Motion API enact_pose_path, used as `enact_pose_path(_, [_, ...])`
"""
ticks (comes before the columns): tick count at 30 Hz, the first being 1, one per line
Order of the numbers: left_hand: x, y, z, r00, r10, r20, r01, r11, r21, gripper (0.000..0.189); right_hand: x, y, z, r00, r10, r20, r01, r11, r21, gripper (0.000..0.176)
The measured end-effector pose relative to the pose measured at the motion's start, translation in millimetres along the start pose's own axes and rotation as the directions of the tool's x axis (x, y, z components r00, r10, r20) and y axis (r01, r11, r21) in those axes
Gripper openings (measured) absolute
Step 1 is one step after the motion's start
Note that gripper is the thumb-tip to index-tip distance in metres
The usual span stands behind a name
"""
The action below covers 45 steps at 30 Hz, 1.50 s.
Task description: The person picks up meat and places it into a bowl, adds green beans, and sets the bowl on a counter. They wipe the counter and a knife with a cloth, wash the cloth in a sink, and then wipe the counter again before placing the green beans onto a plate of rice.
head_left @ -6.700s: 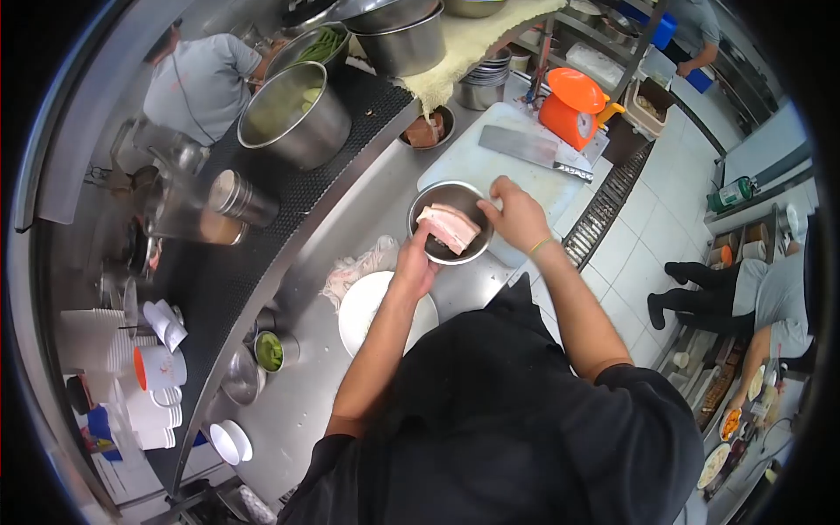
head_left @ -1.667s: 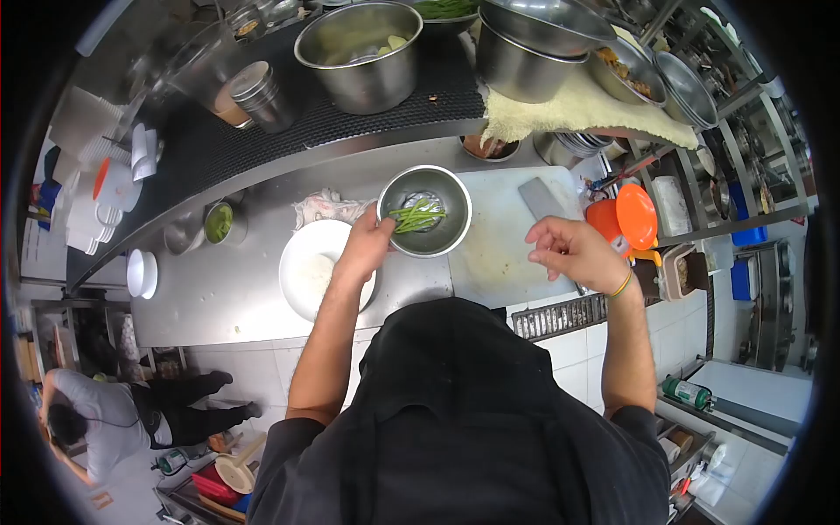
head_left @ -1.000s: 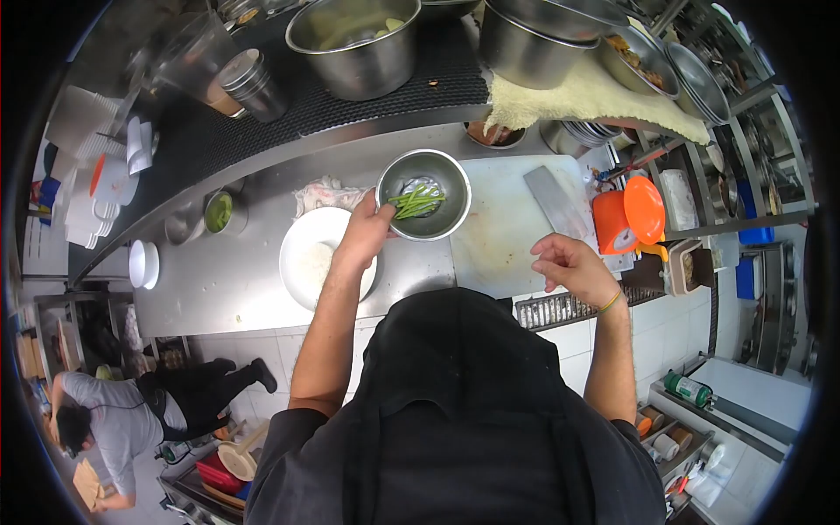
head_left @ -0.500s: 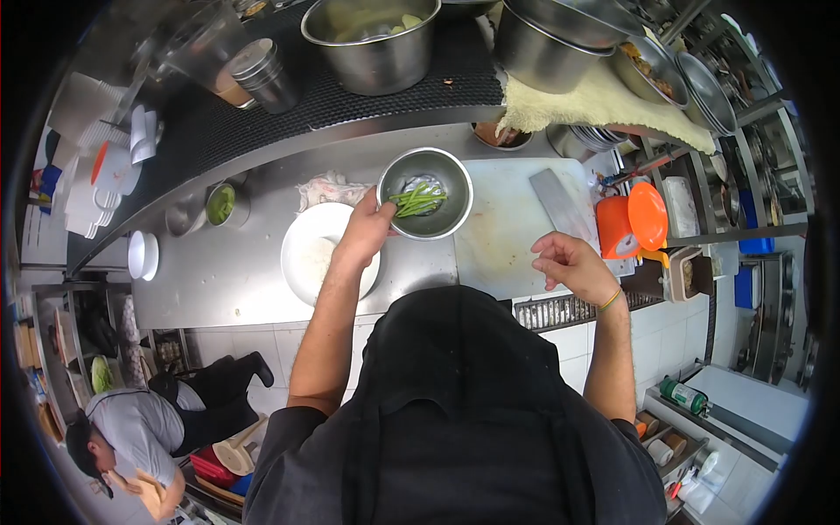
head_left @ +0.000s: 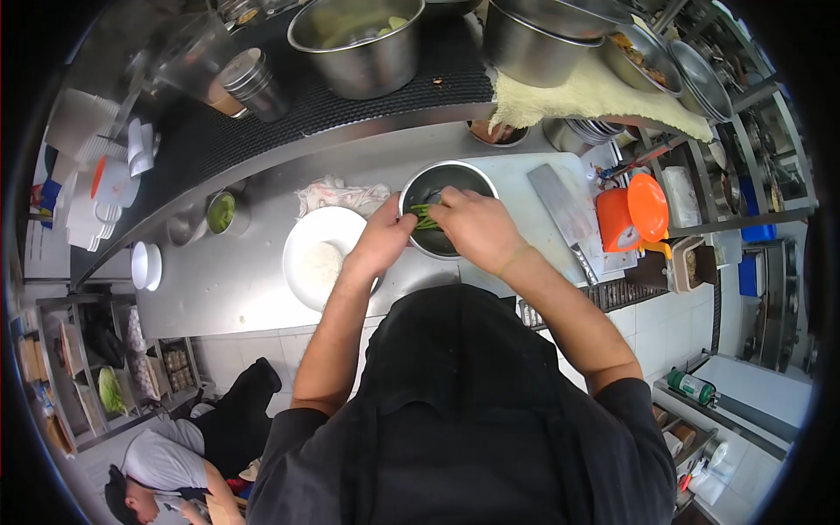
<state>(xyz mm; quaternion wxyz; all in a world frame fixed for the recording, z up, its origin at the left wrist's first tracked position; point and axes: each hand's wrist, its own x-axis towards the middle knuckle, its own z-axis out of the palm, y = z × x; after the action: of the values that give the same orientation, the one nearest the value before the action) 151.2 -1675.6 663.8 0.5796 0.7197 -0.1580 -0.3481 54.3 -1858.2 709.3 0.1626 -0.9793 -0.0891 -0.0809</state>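
A steel bowl (head_left: 455, 178) with green beans (head_left: 421, 215) in it stands at the left edge of a white cutting board (head_left: 525, 188). My left hand (head_left: 382, 242) grips the bowl's near-left rim. My right hand (head_left: 472, 226) reaches into the bowl and covers most of the beans, fingers curled on them. A white plate (head_left: 313, 261) with a small white mound lies just left of the bowl, under my left wrist.
A cleaver (head_left: 563, 210) lies on the board's right side, beside an orange scale (head_left: 634, 208). A small cup of green paste (head_left: 220, 213) and crumpled wrap (head_left: 337, 194) sit behind the plate. Big steel pots (head_left: 354, 44) line the raised shelf. A person crouches at lower left (head_left: 166, 464).
My right hand has moved left from above the board's near edge into the bowl, onto the beans. My left hand stays on the rim.
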Motion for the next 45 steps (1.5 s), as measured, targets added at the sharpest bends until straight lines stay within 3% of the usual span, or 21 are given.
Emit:
enact_pose_path(5, [-4.4, 0.7, 2.6, 0.997, 0.080, 0.010, -0.081, 0.994, 0.076, 0.034, 12.2, 11.9, 14.6, 0.994, -0.112, 0.020, 0.112, 0.993, -0.026, 0.016])
enact_pose_path(9, [-8.1, 3.4, -1.2, 1.000, -0.015, 0.005, 0.015, 1.000, 0.006, 0.036, 7.9, 10.0, -19.8, 0.994, 0.017, -0.108, 0.017, 0.952, 0.305, 0.014])
enact_pose_path(11, [-9.5, 5.8, -3.1, 1.000, -0.021, -0.017, 0.021, 1.000, 0.015, 0.038, 2.5, 8.4, -42.0, 0.974, 0.176, -0.139, -0.087, 0.868, 0.488, 0.013])
enact_pose_path(14, [-8.9, 7.7, -5.1, 0.999, -0.030, -0.033, 0.031, 0.999, 0.033, 0.041, -12.9, 25.4, -42.8, 0.919, 0.363, -0.154, -0.118, 0.625, 0.772, 0.010])
enact_pose_path(17, [-6.9, 9.4, -5.2, 0.999, -0.029, -0.015, 0.030, 0.999, 0.039, 0.043, -24.2, 24.9, -52.8, 0.867, 0.498, -0.014, -0.215, 0.401, 0.891, 0.007])
enact_pose_path(23, [0.7, 2.1, -3.4, 1.000, 0.007, 0.000, -0.007, 1.000, 0.014, 0.042, -40.2, 21.2, -57.3, 0.834, 0.552, 0.016, -0.182, 0.248, 0.951, 0.008])
enact_pose_path(25, [5.6, -4.6, -4.9, 0.999, -0.005, 0.040, 0.007, 0.999, -0.041, 0.041, -45.1, 19.2, -58.4, 0.814, 0.580, 0.000, -0.184, 0.258, 0.948, 0.007])
enact_pose_path(28, [22.5, -34.4, -8.9, 0.999, 0.049, -0.021, -0.050, 0.998, -0.041, 0.040, -51.2, 14.9, -66.6, 0.801, 0.598, -0.034, -0.161, 0.269, 0.950, 0.007])
enact_pose_path(29, [27.6, -31.0, -10.5, 0.998, -0.054, -0.021, 0.052, 0.992, -0.113, 0.043, -50.7, 12.9, -71.8, 0.802, 0.595, -0.054, -0.142, 0.278, 0.950, 0.006])
enact_pose_path(31, [56.9, -53.0, -22.0, 0.990, -0.140, 0.021, 0.139, 0.928, -0.346, 0.040, -46.2, 0.8, -89.1, 0.819, 0.565, -0.098, -0.079, 0.281, 0.956, 0.007])
enact_pose_path(32, [73.1, -57.5, -28.1, 0.983, -0.183, -0.002, 0.169, 0.910, -0.378, 0.038, -40.9, -3.4, -99.9, 0.827, 0.550, -0.112, -0.055, 0.278, 0.959, 0.007])
enact_pose_path(35, [111.8, -77.0, -41.3, 0.954, -0.294, -0.054, 0.242, 0.865, -0.439, 0.033, -23.5, -16.7, -144.7, 0.886, 0.300, -0.355, 0.022, 0.736, 0.677, 0.009])
enact_pose_path(37, [139.0, -91.5, -50.5, 0.948, -0.302, -0.101, 0.234, 0.874, -0.426, 0.032, 0.0, -38.9, -191.2, 0.875, 0.032, -0.483, 0.157, 0.925, 0.345, 0.012])
enact_pose_path(40, [167.4, -111.1, -65.1, 0.936, -0.322, -0.141, 0.259, 0.904, -0.341, 0.032, 50.4, -55.3, -236.5, 0.779, -0.334, -0.531, 0.341, 0.936, -0.089, 0.013])
enact_pose_path(43, [170.4, -109.2, -71.7, 0.914, -0.333, -0.233, 0.288, 0.935, -0.206, 0.035, 107.2, -54.8, -259.0, 0.835, -0.345, -0.429, 0.234, 0.928, -0.290, 0.009])
enact_pose_path(45, [164.0, -105.6, -85.6, 0.909, -0.221, -0.353, 0.273, 0.956, 0.105, 0.040, 148.6, -43.3, -261.8, 0.916, -0.264, -0.303, 0.088, 0.867, -0.491, 0.013])
